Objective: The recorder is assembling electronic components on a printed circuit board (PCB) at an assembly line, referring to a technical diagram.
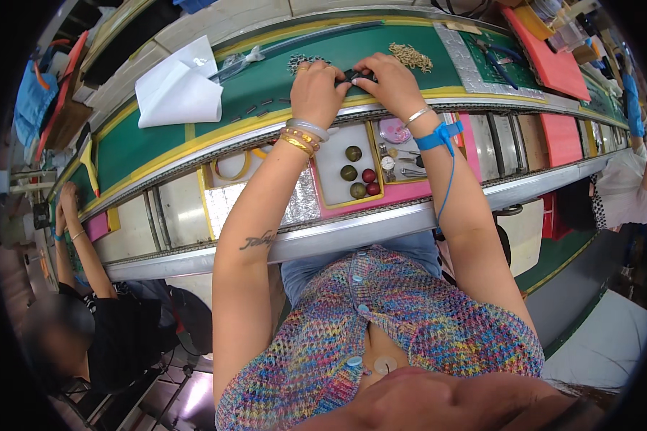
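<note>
Over the green work mat (266,82), both hands meet at a small black part (351,75). My left hand (316,92) pinches its left side, with the fingers curled. From the other side, my right hand (393,85) grips it between thumb and fingers. The fingers cover much of the part, so its exact kind does not show. Just beyond my left hand lies a pile of small silver and dark pieces (303,62). A heap of small brass-coloured pieces (410,57) sits beyond my right hand. Several short dark pieces (249,110) lie in a loose row left of my left wrist.
A white paper sheet (180,86) covers the mat at left, beside a clear plastic bag (241,63). Blue-handled pliers (502,61) rest at right. Below the rail, a tray (331,188) holds round fruits and a wristwatch (388,165). A co-worker (115,330) sits at left.
</note>
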Motion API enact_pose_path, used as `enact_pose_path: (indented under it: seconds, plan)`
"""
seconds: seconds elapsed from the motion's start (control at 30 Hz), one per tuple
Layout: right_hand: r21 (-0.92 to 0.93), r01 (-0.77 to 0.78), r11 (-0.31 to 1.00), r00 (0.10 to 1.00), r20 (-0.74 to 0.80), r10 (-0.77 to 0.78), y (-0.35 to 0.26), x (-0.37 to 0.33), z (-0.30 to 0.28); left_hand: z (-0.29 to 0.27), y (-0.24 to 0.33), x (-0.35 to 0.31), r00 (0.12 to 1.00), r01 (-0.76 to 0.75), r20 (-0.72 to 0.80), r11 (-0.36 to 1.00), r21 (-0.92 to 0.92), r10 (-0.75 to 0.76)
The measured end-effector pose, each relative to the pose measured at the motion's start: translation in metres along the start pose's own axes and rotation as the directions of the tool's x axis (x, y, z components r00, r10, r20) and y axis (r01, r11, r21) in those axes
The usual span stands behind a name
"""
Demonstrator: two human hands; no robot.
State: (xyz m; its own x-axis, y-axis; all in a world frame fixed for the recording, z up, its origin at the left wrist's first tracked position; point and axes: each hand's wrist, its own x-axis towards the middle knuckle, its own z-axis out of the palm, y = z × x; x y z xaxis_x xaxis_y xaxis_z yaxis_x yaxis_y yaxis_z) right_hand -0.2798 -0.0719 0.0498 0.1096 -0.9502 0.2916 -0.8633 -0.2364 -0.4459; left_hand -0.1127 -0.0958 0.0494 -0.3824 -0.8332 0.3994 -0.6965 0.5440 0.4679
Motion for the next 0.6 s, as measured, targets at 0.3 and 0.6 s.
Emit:
enact_pose_path:
  seconds: [0.3,0.6]
  plan:
    - [0.224,-0.091,0.970,0.994,-0.033,0.101,-0.001,0.000,-0.010,-0.012,-0.001,0.005,1.000,0.002,0.007,0.999,0.040,-0.002]
    - [-0.013,0.172,0.985,0.970,-0.171,-0.171,-0.006,0.003,0.005,-0.020,0.001,-0.004,0.962,-0.225,-0.112,0.958,0.179,0.247]
